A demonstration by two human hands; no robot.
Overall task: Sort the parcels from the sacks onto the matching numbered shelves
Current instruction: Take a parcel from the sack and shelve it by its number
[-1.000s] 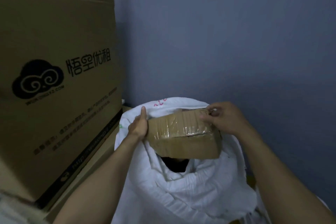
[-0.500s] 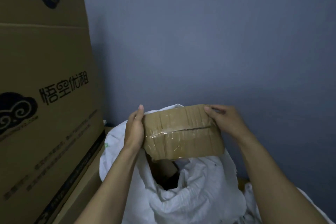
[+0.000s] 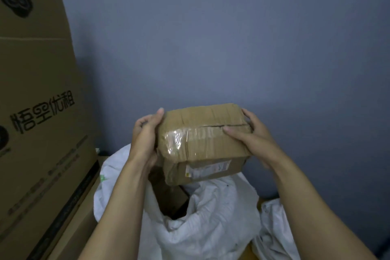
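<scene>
Blue-grey wall [image 3: 232,38] fills the background, and a tall carton [image 3: 42,112] printed with black characters and a cloud logo is stood at the left. 1 parcel [image 3: 202,139] is held up in front of the wall by 2 hands, clear of the white sack [image 3: 211,228] whose open mouth lies directly below it. The parcel's left end is clasped by the left hand [image 3: 145,137], with the thumb laid up to the top edge and the fingers wrapped behind. Its right end is clamped by the right hand [image 3: 251,139], with the thumb pressed on the top face beside the seam and the fingers curled over the far edge. Clear tape [image 3: 179,139] is wrinkled across the top, and a label [image 3: 206,170] (print too small to be read) is stuck on the near side. Brown cardboard [image 3: 168,194] is seen inside the sack. A 2nd white sack [image 3: 274,228] is crumpled at the lower right.
</scene>
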